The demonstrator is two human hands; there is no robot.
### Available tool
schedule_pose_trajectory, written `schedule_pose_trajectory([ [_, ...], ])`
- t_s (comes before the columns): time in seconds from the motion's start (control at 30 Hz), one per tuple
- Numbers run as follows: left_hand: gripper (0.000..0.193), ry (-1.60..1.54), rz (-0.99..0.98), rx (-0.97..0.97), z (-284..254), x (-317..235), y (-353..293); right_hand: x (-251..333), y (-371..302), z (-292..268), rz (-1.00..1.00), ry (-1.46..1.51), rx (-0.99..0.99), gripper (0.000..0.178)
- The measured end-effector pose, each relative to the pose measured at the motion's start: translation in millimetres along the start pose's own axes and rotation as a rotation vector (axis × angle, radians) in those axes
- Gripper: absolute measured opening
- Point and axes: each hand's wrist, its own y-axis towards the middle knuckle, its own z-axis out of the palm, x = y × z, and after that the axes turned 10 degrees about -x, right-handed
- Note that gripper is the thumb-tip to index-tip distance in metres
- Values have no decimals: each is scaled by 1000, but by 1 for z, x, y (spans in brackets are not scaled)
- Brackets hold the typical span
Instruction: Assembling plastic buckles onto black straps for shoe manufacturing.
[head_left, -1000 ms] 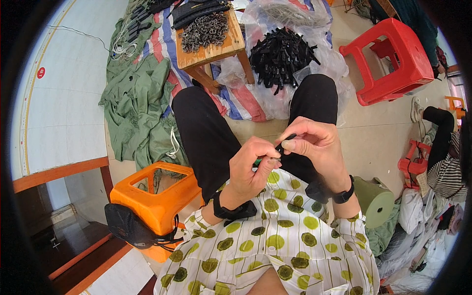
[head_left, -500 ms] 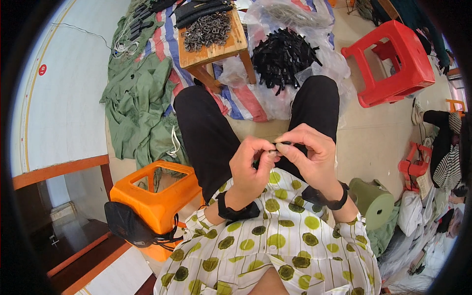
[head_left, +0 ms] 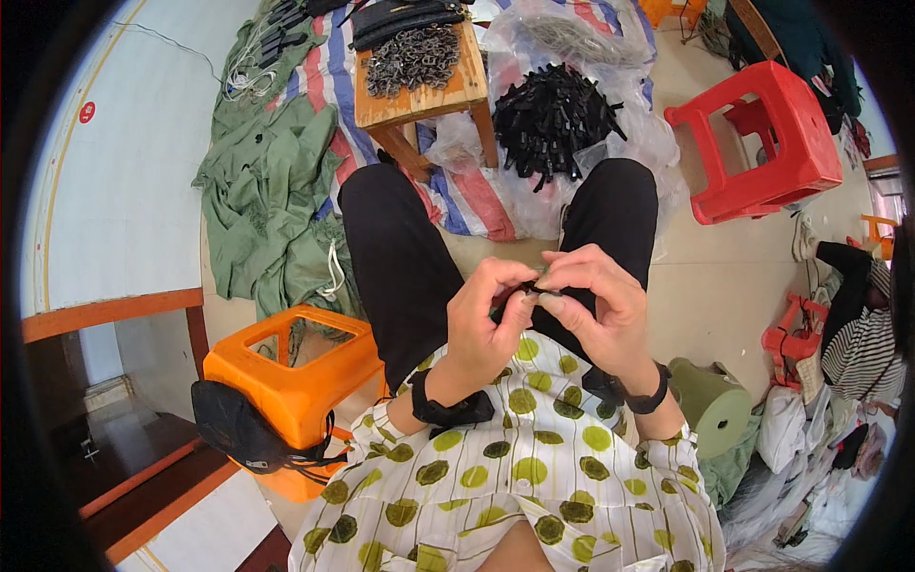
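My left hand (head_left: 488, 319) and my right hand (head_left: 602, 303) meet above my lap, between my knees. Thumbs and fingertips of both pinch a small black strip (head_left: 530, 287), which is mostly covered by the fingers. Past my knees lies a heap of short black strips (head_left: 553, 122) on clear plastic sheeting (head_left: 637, 143). To its left, small metal buckles or rings (head_left: 412, 61) are piled on a wooden stool (head_left: 405, 109), with a black pouch (head_left: 391, 27) behind them.
An orange plastic stool (head_left: 286, 381) with a black bag (head_left: 238, 424) hanging on it stands at my left. Green fabric (head_left: 262, 181) covers the floor beyond. On the right are a red stool (head_left: 762, 186) and a green roll (head_left: 713, 410). Another person (head_left: 863, 324) is at the far right.
My right hand's fingers have shifted slightly, with the index finger more bent over the black strip. The view has tilted a little; both hands stay together.
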Motion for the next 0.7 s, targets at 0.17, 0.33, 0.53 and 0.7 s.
schedule_pose_trajectory([
  [0.17,33,-430,-429,322,-9,-2,8,-2,-3,-14,398,261,-114,11],
  [0.33,41,-489,-618,450,-10,2,8,-5,-5,-15,423,360,-92,13],
  [0.53,35,-663,-743,513,-13,1,11,-9,-5,-17,420,311,-39,12],
  [0.7,26,-382,-474,398,-12,1,9,-8,-3,-18,436,287,-6,13],
])
